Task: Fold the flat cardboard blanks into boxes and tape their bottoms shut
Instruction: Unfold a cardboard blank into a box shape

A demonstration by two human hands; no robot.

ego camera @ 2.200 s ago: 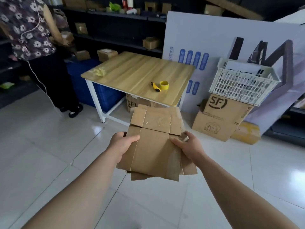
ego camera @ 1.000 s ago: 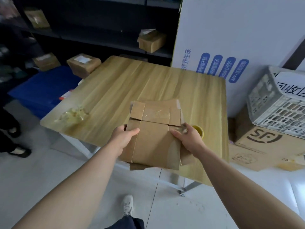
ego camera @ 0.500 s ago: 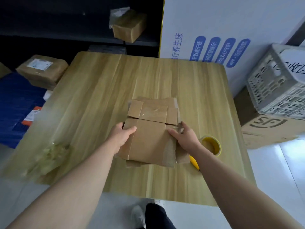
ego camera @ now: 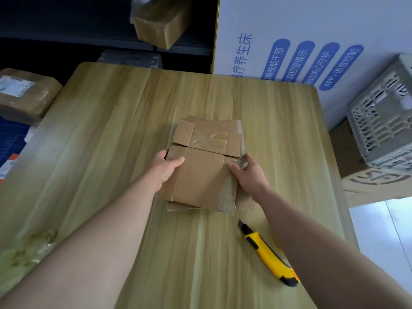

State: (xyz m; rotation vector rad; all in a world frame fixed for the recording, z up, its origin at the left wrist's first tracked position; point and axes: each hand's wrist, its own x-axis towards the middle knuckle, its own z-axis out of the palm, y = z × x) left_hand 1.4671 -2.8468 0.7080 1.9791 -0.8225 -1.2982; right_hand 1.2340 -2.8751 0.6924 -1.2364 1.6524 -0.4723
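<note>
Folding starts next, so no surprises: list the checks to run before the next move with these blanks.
1. Left hand grip on the cardboard blanks: ok, thumb on top.
2. Right hand grip: ok, thumb on top.
3. Table free just beyond the stack: ok.
4. Utility knife apart from the blanks: ok.
5. Tape roll at hand: cannot tell, none in view.
6. Stack resting on the table: cannot tell.

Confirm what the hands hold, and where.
Both hold the stack of flat brown cardboard blanks. The left hand grips its left edge and the right hand its right edge, thumbs on top.
</note>
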